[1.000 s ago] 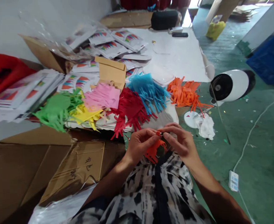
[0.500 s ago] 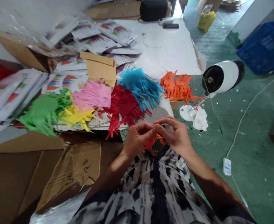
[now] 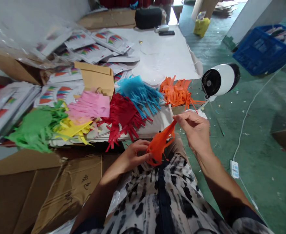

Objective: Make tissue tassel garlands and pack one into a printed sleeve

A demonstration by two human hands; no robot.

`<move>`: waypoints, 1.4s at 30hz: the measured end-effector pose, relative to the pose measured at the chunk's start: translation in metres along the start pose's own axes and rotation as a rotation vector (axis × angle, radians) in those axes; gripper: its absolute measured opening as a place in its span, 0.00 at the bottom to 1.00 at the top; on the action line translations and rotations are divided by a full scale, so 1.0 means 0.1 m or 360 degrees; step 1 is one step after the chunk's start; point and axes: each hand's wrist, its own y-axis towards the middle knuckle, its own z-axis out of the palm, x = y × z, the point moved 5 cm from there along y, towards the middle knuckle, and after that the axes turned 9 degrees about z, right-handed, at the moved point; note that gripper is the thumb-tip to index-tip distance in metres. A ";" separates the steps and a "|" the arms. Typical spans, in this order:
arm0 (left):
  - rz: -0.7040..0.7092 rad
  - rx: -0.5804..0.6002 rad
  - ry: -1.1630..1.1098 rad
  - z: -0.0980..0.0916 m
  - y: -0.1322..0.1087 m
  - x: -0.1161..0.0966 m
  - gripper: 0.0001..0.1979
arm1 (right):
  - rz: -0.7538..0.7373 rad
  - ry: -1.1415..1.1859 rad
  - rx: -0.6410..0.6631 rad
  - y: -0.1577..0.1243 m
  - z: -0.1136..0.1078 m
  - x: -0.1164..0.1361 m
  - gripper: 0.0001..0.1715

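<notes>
An orange fringed paper tassel [image 3: 161, 144] stretches between my two hands in front of my shirt. My right hand [image 3: 196, 131] pinches its narrow, bunched end, up and to the right. Lower down, my left hand [image 3: 136, 153] has its thumb and fingers closed at the wide end of the tassel. On the table edge beyond lie piles of fringed paper: red [image 3: 125, 113], blue [image 3: 139, 94], pink [image 3: 89, 105], yellow [image 3: 72, 128] and green [image 3: 33, 128]. A pile of orange fringed paper [image 3: 175, 91] is at the right corner.
White printed packets [image 3: 89, 48] are heaped at the back left, with a brown envelope [image 3: 97, 79] before them. An open cardboard box [image 3: 79, 182] stands below left. Right of the table are a white fan [image 3: 224, 79], a blue crate [image 3: 262, 48] and a power strip [image 3: 234, 169] with a cable.
My hands were together at the tassel's top; they have moved apart. The right went up and right with the narrow end, the left down and left. The view has shifted slightly.
</notes>
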 end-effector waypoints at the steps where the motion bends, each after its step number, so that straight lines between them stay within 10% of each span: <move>1: -0.0046 0.0051 0.0078 -0.05 -0.06 0.01 0.12 | -0.0027 -0.0011 -0.0006 0.01 -0.03 0.01 0.10; 7: 0.0197 -0.0662 0.0228 -0.40 0.02 -0.44 0.13 | -0.0139 -0.0164 0.0255 -0.12 0.12 0.13 0.06; 15: 0.0049 -0.0621 -0.0596 0.22 0.41 -0.27 0.12 | -0.0101 -0.0130 0.0325 -0.30 0.21 0.16 0.06; 25: -0.0072 -0.0722 -0.0783 0.19 0.43 -0.09 0.14 | -0.0065 -0.0193 0.0449 -0.24 0.22 -0.04 0.08; 34: -0.0108 -0.0743 -0.0986 0.11 0.78 0.18 0.16 | -0.0556 -0.1108 0.0298 1.51 0.60 -0.10 0.14; 42: -0.0076 -0.0573 -0.1444 0.06 0.87 0.40 0.18 | -0.0114 -0.1928 0.0518 2.72 1.37 -0.49 0.09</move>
